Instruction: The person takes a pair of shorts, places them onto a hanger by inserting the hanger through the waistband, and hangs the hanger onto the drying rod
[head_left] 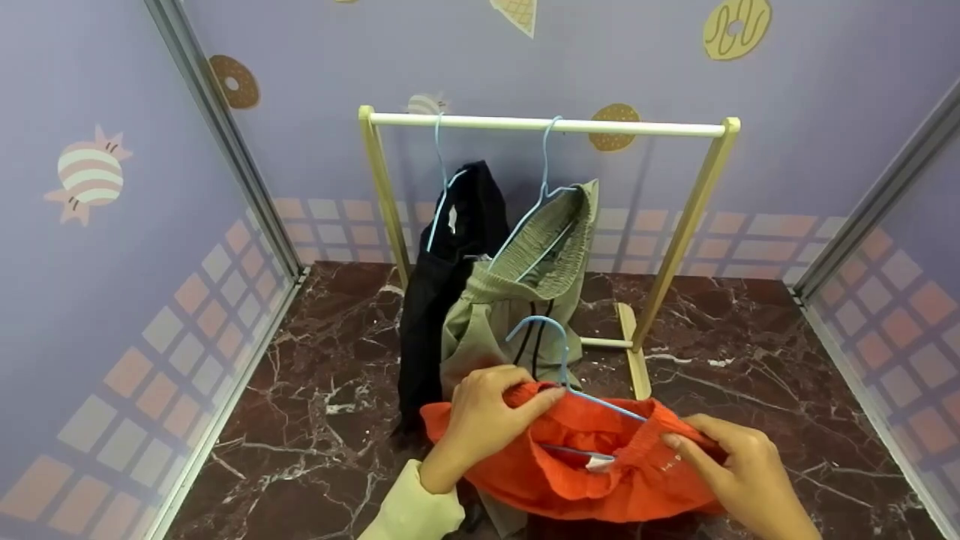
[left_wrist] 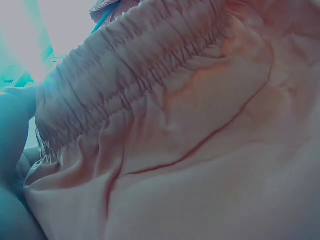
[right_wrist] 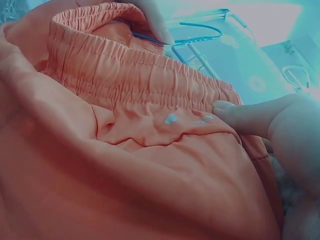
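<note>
Orange elastic-waist pants (head_left: 592,495) are held up in front, with a light blue hanger (head_left: 607,406) inside the waistband and its hook standing free above. My left hand (head_left: 487,412) grips the waistband's left part, its thumb by the base of the hook. On the other side, my right hand (head_left: 739,461) pinches the waistband near small white lettering. Gathered elastic of the pants (left_wrist: 130,75) fills much of the left wrist view. In the right wrist view, my right thumb (right_wrist: 232,112) presses the front of the waistband; those fingers are mostly hidden behind the cloth.
Behind stands a wooden rack with a white rail (head_left: 637,127). Black pants (head_left: 427,315) and khaki drawstring pants (head_left: 480,307) hang there on blue hangers. Dark red marble-patterned floor (head_left: 315,450) lies below, between patterned purple walls (head_left: 300,45).
</note>
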